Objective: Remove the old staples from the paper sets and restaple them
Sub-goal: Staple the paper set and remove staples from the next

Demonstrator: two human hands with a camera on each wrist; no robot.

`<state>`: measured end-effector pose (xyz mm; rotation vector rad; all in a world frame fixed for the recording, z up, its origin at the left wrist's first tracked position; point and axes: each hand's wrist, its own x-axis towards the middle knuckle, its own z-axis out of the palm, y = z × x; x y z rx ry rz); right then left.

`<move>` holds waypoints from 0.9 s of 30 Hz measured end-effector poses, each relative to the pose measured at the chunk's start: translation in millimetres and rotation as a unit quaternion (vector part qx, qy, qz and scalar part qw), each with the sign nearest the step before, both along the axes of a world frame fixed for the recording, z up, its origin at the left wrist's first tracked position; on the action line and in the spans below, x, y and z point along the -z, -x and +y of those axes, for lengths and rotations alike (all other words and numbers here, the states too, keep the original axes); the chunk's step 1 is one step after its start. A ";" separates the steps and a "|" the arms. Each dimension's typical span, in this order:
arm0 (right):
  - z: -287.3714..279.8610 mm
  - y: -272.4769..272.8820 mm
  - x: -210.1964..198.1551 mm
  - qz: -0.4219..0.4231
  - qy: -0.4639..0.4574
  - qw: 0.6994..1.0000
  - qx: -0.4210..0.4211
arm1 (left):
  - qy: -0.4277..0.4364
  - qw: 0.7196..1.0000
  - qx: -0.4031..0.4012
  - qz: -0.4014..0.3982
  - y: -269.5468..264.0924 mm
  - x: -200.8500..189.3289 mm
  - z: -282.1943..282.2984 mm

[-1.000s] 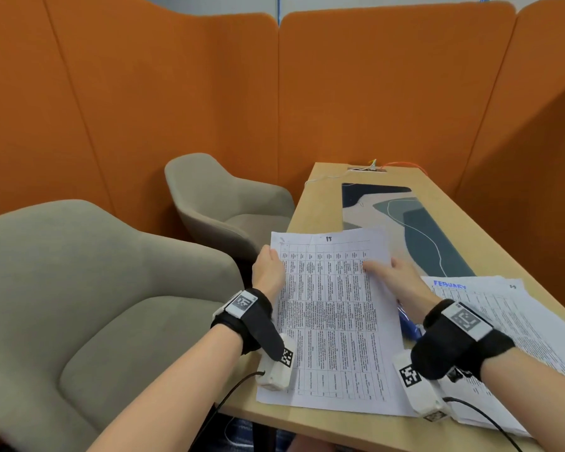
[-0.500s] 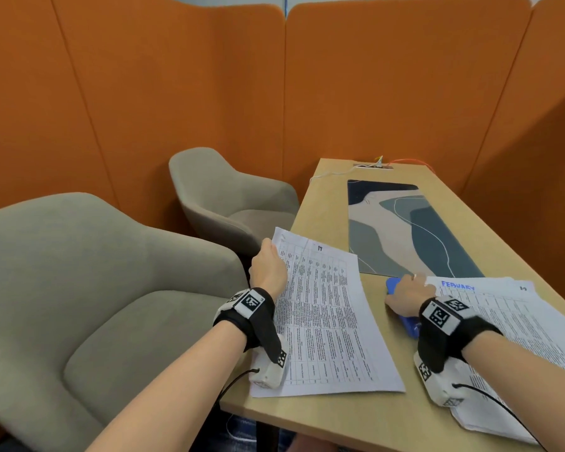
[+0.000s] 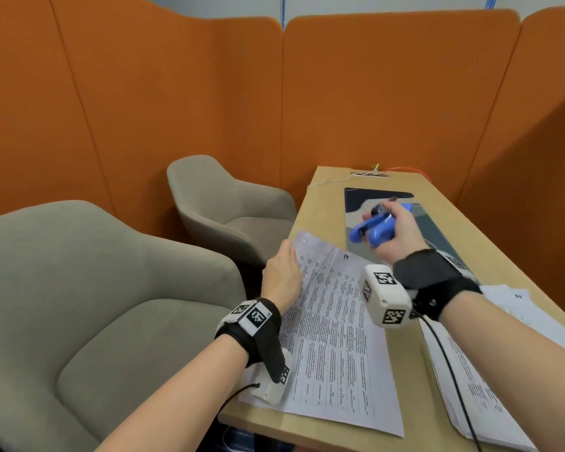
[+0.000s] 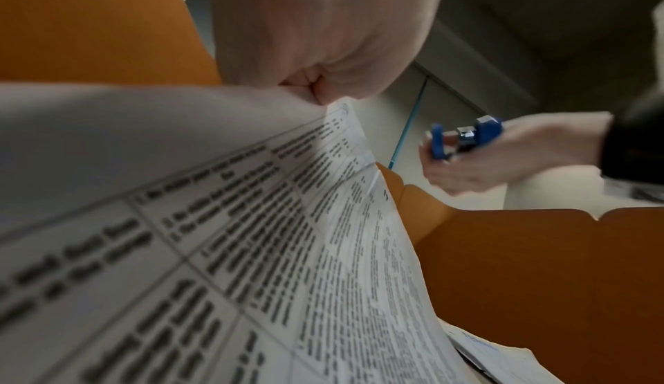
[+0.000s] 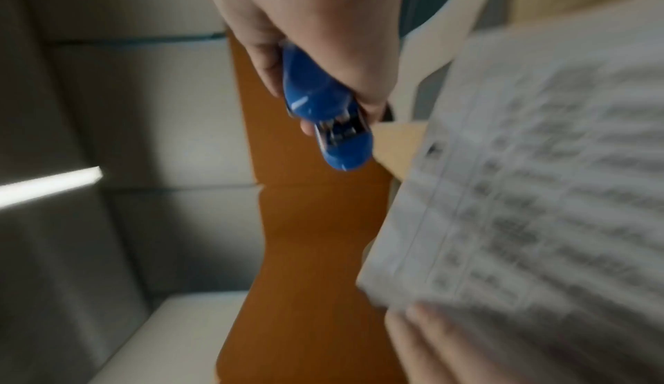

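The paper set (image 3: 333,324), far corner pinched by the left hand (image 3: 281,275), awaits restapling: the right hand (image 3: 395,236), clenched around the blue stapler (image 3: 372,228), must bring its mouth onto that corner.

Right hand (image 5: 316,35) around blue stapler (image 5: 323,106), beside blurred printed paper (image 5: 539,191).

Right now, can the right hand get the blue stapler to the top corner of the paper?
Probably yes. The right hand holds the blue stapler up in the air, nothing lies between, and the left hand lifts the paper set at that corner.
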<state>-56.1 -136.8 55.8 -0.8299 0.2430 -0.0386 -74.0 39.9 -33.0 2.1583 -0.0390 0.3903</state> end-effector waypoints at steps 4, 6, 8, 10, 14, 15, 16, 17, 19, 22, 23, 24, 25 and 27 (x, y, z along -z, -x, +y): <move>34.0 -14.6 -22.8 -0.062 0.033 0.995 0.070 | -0.001 0.999 0.025 -0.035 8.1 -9.0 -5.5; 45.5 -18.2 -24.6 -0.081 0.114 0.986 0.093 | -0.002 0.999 0.025 -0.043 11.6 -13.8 -7.7; 55.1 -21.0 -20.9 -0.105 0.172 0.974 0.103 | -0.002 0.998 0.030 -0.055 14.2 -17.3 -9.7; 61.9 -22.9 -15.0 -0.119 0.209 0.965 0.106 | 0.001 0.998 0.032 -0.062 15.3 -19.3 -11.7; 71.1 -23.6 -7.4 -0.132 0.288 0.942 0.110 | 0.015 0.997 0.032 -0.066 16.3 -23.4 -16.1; 73.0 -23.1 -7.1 -0.129 0.303 0.937 0.112 | 0.016 0.997 0.034 -0.068 17.1 -24.7 -16.7; 74.7 -22.1 -7.2 -0.125 0.315 0.934 0.115 | 0.015 0.997 0.034 -0.069 18.4 -26.2 -17.4; 76.1 -21.5 -7.9 -0.124 0.324 0.930 0.121 | 0.017 0.997 0.033 -0.069 19.8 -27.5 -18.0; 78.8 -19.8 -9.3 -0.126 0.343 0.921 0.132 | 0.017 0.997 0.029 -0.069 22.3 -29.7 -19.3; 82.8 -16.2 -11.3 -0.138 0.358 0.911 0.153 | 0.022 0.998 0.023 -0.060 25.8 -33.1 -21.0; 84.3 -15.7 -11.4 -0.141 0.360 0.908 0.158 | 0.022 0.998 0.022 -0.056 26.8 -34.5 -21.4; 85.5 -15.0 -11.4 -0.144 0.365 0.905 0.164 | 0.020 0.998 0.022 -0.051 27.9 -36.1 -21.7; 86.7 -13.8 -11.3 -0.148 0.371 0.901 0.168 | 0.018 0.999 0.020 -0.046 28.9 -37.8 -22.0; 89.0 -12.7 -9.9 -0.159 0.383 0.892 0.177 | 0.017 0.999 0.016 -0.034 30.3 -41.0 -21.5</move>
